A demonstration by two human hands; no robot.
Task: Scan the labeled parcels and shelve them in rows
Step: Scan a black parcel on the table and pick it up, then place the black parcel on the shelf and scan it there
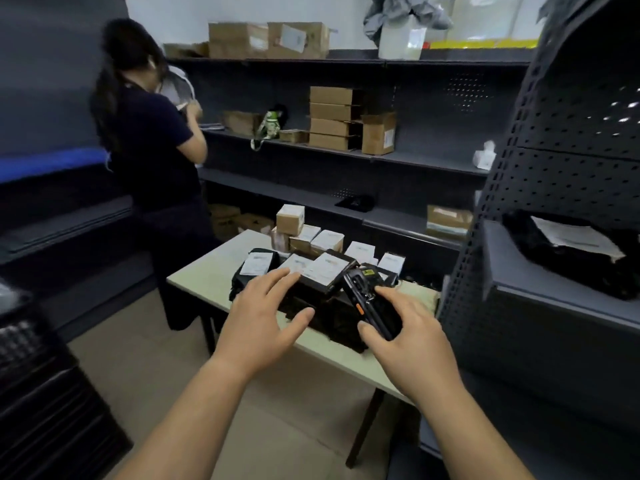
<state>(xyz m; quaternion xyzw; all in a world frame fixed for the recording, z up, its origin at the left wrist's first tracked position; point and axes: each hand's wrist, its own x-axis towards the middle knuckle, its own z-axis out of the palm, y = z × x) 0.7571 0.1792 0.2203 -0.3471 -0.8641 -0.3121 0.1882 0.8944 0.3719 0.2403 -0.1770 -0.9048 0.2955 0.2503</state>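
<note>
Black plastic with white paper labels: a heap of soft parcels (327,270) on the pale table (204,271), near centre, labels facing up. At the far end of the table stand small cardboard boxes (290,220), also labelled, one stacked on the others.

Left hand (263,317): released, fingers straight and spread over the near side of the heap. Whether the fingertips touch the plastic cannot be told.

Right hand (412,334): grasping a black handheld scanner (367,299), thumb and fingers wrapped round its lower body, its head tilted over the right end of the heap.

Back shelving (415,161), dark metal:
- Top shelf: two large cartons (266,39) and a white tub (398,41), contents not visible, with grey wrapping bunched above it.
- Middle shelf: a stack of four flat brown boxes (332,117), with an upright carton (378,133) just beside it on the right.

Right rack, near: one black parcel (571,258) with a paper sheet on it, cut off at the edge.

Far left: a second person (152,140) in dark clothes, turned away, hands mostly hidden.

Near left: a dark crate (34,375), blurred, contents unclear. Label print is unreadable.
</note>
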